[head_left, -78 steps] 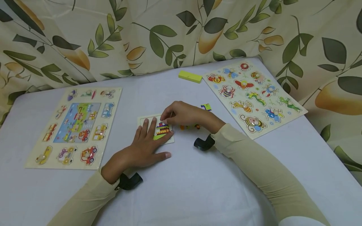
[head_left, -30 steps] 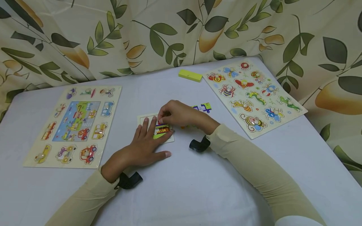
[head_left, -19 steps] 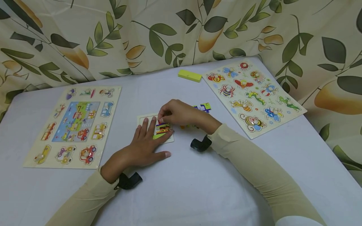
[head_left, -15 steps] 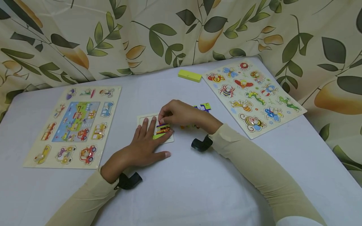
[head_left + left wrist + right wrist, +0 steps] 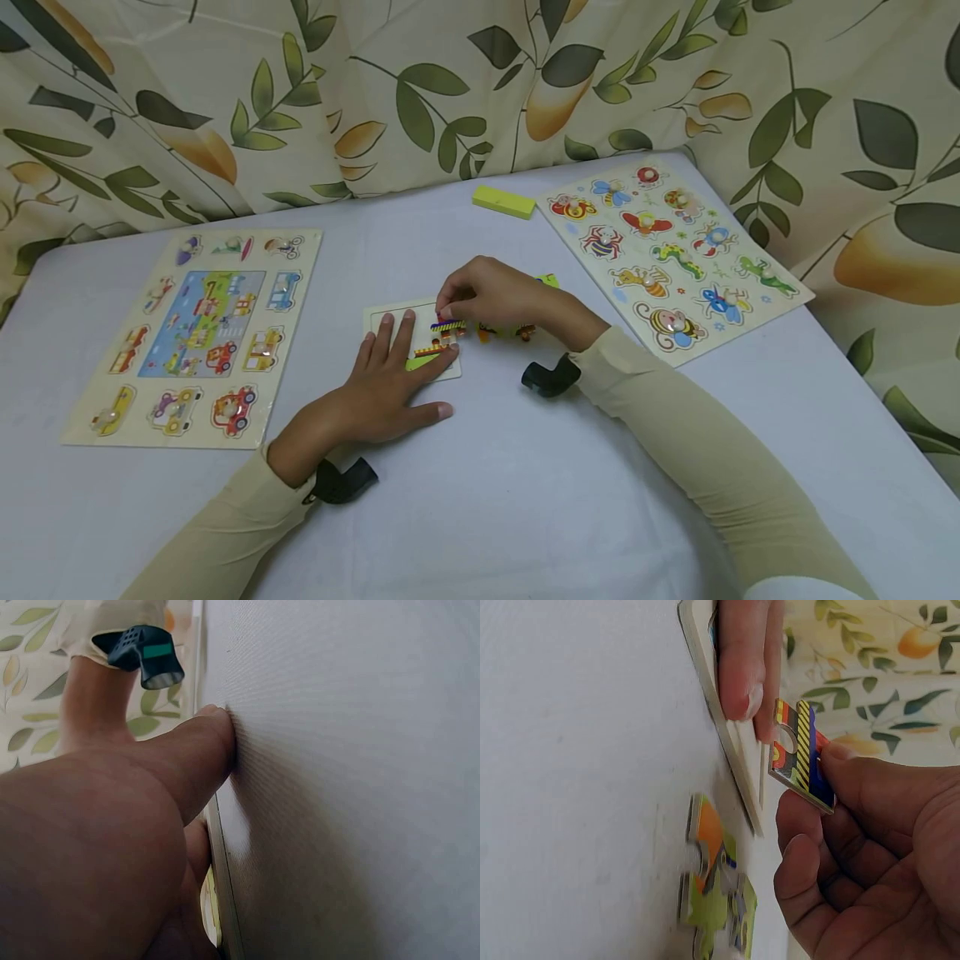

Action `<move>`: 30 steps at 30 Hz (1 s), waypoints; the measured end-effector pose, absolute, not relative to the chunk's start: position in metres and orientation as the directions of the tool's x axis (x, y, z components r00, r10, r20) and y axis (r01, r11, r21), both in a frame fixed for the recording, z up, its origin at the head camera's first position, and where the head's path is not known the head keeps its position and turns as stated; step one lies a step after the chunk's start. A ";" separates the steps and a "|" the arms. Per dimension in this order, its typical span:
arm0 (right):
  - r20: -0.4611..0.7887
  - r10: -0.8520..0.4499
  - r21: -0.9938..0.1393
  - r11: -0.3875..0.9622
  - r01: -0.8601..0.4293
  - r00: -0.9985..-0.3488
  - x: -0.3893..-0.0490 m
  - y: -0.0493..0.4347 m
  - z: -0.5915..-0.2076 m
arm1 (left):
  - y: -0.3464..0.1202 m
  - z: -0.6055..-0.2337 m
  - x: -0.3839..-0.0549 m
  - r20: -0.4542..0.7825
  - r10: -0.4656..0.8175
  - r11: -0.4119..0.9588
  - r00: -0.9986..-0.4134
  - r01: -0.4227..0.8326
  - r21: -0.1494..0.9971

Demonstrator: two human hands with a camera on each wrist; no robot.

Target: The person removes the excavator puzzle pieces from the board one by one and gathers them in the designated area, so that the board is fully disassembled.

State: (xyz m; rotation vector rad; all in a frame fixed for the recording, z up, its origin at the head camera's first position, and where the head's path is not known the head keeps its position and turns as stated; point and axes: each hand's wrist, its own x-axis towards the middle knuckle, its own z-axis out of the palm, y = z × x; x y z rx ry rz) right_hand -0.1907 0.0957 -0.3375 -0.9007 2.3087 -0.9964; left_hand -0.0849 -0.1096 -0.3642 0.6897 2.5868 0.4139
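Note:
Between thumb and fingertips my right hand [image 5: 495,292] pinches a jigsaw piece [image 5: 802,754] with yellow-black stripes, blue and red. It is raised over the right side of a small puzzle tray [image 5: 377,315]. My left hand [image 5: 382,383] lies flat across that tray, fingers spread, thumb on the tablecloth. Beside the left index finger, a green and orange part of the picture [image 5: 427,357] shows in the tray; the palm and fingers hide the rest. Just right of the tray, several loose jigsaw pieces [image 5: 709,900] in green and orange lie on the cloth, partly under the right hand.
At the left lies a vehicle peg board [image 5: 202,333]; an insect peg board [image 5: 675,258] is at the right. A yellow-green block [image 5: 504,202] sits near the back edge of the white-covered table [image 5: 480,500], before a leaf-patterned curtain [image 5: 420,92].
My right hand has lifted the striped piece out of its spot in the tray and moved slightly right. The left hand has stayed in place on the tray.

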 end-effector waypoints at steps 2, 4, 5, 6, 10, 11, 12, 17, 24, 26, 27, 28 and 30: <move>-0.157 -0.714 -0.766 0.525 -0.372 -0.683 -0.192 0.099 -0.337 | -0.109 -0.364 -0.085 -0.329 0.527 0.833 -0.784 0.397 0.385; -0.157 -0.709 -0.765 0.528 -0.369 -0.688 -0.193 0.103 -0.337 | -0.109 -0.363 -0.085 -0.334 0.524 0.834 -0.783 0.394 0.386; -0.157 -0.706 -0.764 0.529 -0.368 -0.690 -0.193 0.105 -0.337 | -0.109 -0.363 -0.085 -0.336 0.523 0.835 -0.784 0.392 0.386; -0.157 -0.704 -0.763 0.532 -0.368 -0.692 -0.194 0.106 -0.337 | -0.109 -0.363 -0.085 -0.338 0.521 0.836 -0.784 0.391 0.385; -0.159 -0.698 -0.751 0.545 -0.374 -0.698 -0.195 0.113 -0.336 | -0.109 -0.362 -0.084 -0.344 0.517 0.839 -0.784 0.384 0.386; -0.161 -0.695 -0.748 0.549 -0.373 -0.700 -0.195 0.115 -0.336 | -0.109 -0.363 -0.085 -0.345 0.517 0.839 -0.784 0.383 0.386; -0.163 -0.692 -0.745 0.553 -0.372 -0.703 -0.195 0.116 -0.336 | -0.109 -0.363 -0.085 -0.344 0.516 0.839 -0.784 0.383 0.387; -0.183 -0.678 -0.741 0.571 -0.353 -0.712 -0.197 0.125 -0.335 | -0.109 -0.363 -0.085 -0.345 0.515 0.838 -0.785 0.376 0.396; -0.182 -0.661 -0.731 0.586 -0.349 -0.728 -0.199 0.139 -0.334 | -0.107 -0.363 -0.086 -0.336 0.516 0.840 -0.788 0.388 0.379; -0.180 -0.653 -0.729 0.591 -0.346 -0.736 -0.199 0.143 -0.334 | -0.107 -0.363 -0.085 -0.338 0.511 0.844 -0.790 0.387 0.372; -0.179 -0.648 -0.728 0.593 -0.344 -0.740 -0.200 0.145 -0.334 | -0.107 -0.363 -0.085 -0.341 0.508 0.846 -0.791 0.384 0.370; -0.181 -0.641 -0.728 0.597 -0.336 -0.746 -0.200 0.147 -0.334 | -0.107 -0.363 -0.085 -0.343 0.506 0.847 -0.791 0.381 0.371; -0.191 -0.620 -0.726 0.611 -0.315 -0.761 -0.200 0.153 -0.334 | -0.107 -0.364 -0.086 -0.347 0.506 0.847 -0.790 0.380 0.371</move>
